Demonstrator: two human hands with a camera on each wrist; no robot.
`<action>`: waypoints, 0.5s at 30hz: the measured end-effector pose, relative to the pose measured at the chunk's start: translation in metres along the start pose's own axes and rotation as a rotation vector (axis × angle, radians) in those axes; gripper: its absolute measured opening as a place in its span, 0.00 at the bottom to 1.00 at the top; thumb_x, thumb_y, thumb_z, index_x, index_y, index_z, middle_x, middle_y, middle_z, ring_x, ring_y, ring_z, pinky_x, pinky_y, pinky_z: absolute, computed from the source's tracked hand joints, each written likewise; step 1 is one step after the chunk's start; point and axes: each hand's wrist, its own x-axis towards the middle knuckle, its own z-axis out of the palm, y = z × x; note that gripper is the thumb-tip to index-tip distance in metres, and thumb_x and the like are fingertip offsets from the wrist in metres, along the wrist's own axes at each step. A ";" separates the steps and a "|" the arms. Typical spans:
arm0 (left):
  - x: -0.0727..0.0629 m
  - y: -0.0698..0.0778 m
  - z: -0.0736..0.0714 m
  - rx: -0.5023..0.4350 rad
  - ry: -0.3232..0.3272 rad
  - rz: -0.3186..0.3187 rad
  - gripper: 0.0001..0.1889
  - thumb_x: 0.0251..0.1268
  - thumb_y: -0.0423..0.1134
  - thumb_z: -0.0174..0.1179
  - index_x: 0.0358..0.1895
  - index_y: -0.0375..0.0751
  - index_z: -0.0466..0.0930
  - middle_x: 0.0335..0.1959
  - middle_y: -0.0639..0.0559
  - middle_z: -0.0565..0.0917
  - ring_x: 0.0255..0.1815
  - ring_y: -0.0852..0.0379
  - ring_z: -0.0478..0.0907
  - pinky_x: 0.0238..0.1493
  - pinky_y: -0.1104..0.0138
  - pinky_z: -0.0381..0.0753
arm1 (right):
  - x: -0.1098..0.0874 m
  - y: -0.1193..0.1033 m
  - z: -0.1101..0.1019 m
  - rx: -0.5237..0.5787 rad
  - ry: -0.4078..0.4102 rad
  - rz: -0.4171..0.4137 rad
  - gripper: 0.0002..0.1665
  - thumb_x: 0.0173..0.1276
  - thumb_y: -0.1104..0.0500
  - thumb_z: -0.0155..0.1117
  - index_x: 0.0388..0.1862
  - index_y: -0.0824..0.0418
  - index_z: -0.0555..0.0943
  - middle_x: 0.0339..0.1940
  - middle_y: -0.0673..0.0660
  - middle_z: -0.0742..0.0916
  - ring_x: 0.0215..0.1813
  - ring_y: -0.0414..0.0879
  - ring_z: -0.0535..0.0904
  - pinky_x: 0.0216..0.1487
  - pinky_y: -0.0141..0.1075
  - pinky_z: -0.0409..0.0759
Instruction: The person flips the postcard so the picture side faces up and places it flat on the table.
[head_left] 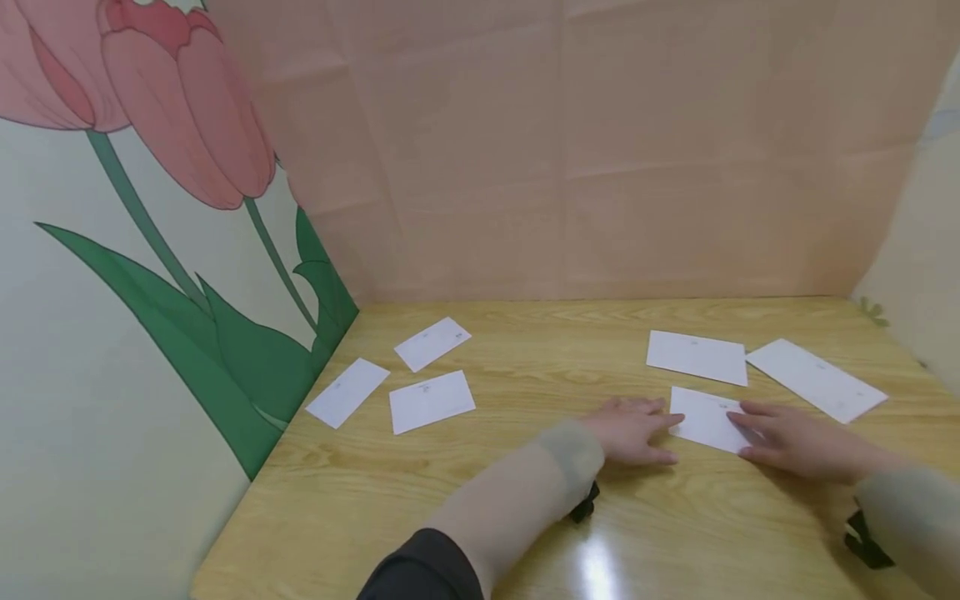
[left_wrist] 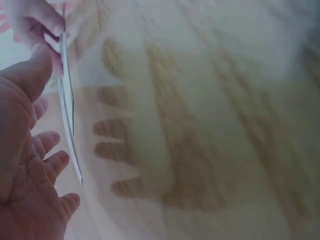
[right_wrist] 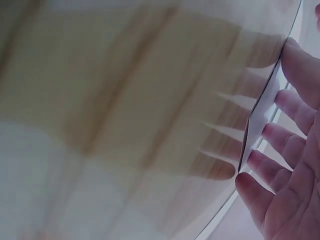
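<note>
A white paper card (head_left: 701, 417) with small print near its edge lies on the wooden table between my two hands. My left hand (head_left: 633, 429) reaches to its left end, fingers spread and index fingertip right at the edge. From the right, my right hand (head_left: 798, 437) rests its fingertips on the card's right end, fingers fairly straight. In the right wrist view, the thumb and fingers of the right hand (right_wrist: 292, 140) extend along the card's thin edge (right_wrist: 246, 137). The left wrist view shows the left hand (left_wrist: 30, 150) with its palm visible and fingers extended.
Behind the middle card lie a white card (head_left: 696, 357) and another (head_left: 817, 379) further right. Three more white cards lie at the left of the table: a rear one (head_left: 432, 343), a left one (head_left: 348, 392) and a front one (head_left: 432, 402). A pinkish cloth (head_left: 562, 167) hangs behind.
</note>
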 end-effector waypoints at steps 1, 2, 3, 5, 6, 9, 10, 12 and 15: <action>0.000 0.000 0.000 0.003 -0.003 -0.002 0.35 0.65 0.71 0.41 0.73 0.78 0.41 0.76 0.71 0.42 0.76 0.68 0.39 0.73 0.62 0.44 | 0.000 -0.002 0.000 0.004 -0.001 -0.006 0.36 0.63 0.44 0.66 0.61 0.68 0.76 0.61 0.75 0.74 0.58 0.75 0.70 0.52 0.66 0.68; 0.000 0.000 0.001 0.005 -0.008 -0.004 0.35 0.65 0.71 0.41 0.73 0.78 0.41 0.77 0.70 0.42 0.76 0.68 0.39 0.73 0.61 0.44 | 0.001 -0.004 0.000 0.008 -0.001 -0.012 0.35 0.63 0.44 0.66 0.61 0.67 0.76 0.61 0.75 0.74 0.58 0.74 0.70 0.52 0.66 0.68; 0.000 0.000 0.001 0.003 -0.015 -0.008 0.35 0.65 0.71 0.40 0.73 0.78 0.41 0.77 0.70 0.42 0.76 0.68 0.39 0.73 0.61 0.44 | 0.001 -0.006 0.000 0.010 -0.004 -0.010 0.36 0.63 0.43 0.66 0.61 0.67 0.76 0.62 0.74 0.74 0.58 0.74 0.70 0.53 0.66 0.68; 0.000 0.000 0.002 0.002 -0.025 -0.012 0.34 0.66 0.70 0.40 0.73 0.78 0.41 0.77 0.70 0.41 0.76 0.68 0.38 0.73 0.60 0.44 | 0.002 -0.010 0.000 0.007 -0.010 -0.010 0.36 0.64 0.42 0.65 0.62 0.66 0.76 0.62 0.73 0.74 0.59 0.74 0.71 0.53 0.66 0.67; 0.000 0.000 0.002 -0.002 -0.029 -0.014 0.33 0.67 0.69 0.40 0.73 0.78 0.41 0.76 0.71 0.40 0.76 0.68 0.38 0.73 0.60 0.44 | 0.002 -0.012 -0.001 0.006 -0.011 -0.009 0.36 0.64 0.42 0.65 0.62 0.65 0.76 0.63 0.73 0.74 0.59 0.73 0.71 0.54 0.66 0.67; 0.001 -0.001 0.003 -0.003 -0.039 -0.013 0.31 0.69 0.67 0.39 0.73 0.78 0.41 0.76 0.73 0.38 0.75 0.69 0.36 0.73 0.60 0.43 | 0.005 -0.019 0.000 0.011 -0.013 -0.014 0.37 0.64 0.41 0.64 0.62 0.64 0.76 0.64 0.71 0.74 0.59 0.72 0.71 0.55 0.65 0.67; 0.001 -0.001 0.003 0.001 -0.044 -0.009 0.30 0.70 0.66 0.38 0.73 0.78 0.41 0.75 0.74 0.37 0.75 0.70 0.36 0.73 0.60 0.43 | 0.006 -0.021 0.000 0.013 -0.016 -0.021 0.37 0.63 0.41 0.65 0.62 0.64 0.76 0.64 0.71 0.74 0.59 0.73 0.71 0.54 0.66 0.67; 0.003 0.000 0.004 0.011 -0.058 -0.004 0.29 0.72 0.64 0.36 0.73 0.79 0.40 0.74 0.75 0.36 0.75 0.71 0.35 0.74 0.60 0.42 | 0.009 -0.026 0.001 0.019 -0.018 -0.036 0.37 0.63 0.40 0.65 0.62 0.64 0.76 0.63 0.71 0.74 0.59 0.72 0.71 0.54 0.65 0.68; 0.007 -0.001 0.006 0.039 -0.086 -0.011 0.26 0.74 0.61 0.33 0.72 0.80 0.39 0.74 0.77 0.35 0.74 0.72 0.34 0.74 0.61 0.41 | 0.014 -0.034 0.003 0.016 -0.031 -0.064 0.37 0.63 0.39 0.64 0.62 0.63 0.76 0.63 0.70 0.75 0.59 0.72 0.71 0.54 0.65 0.68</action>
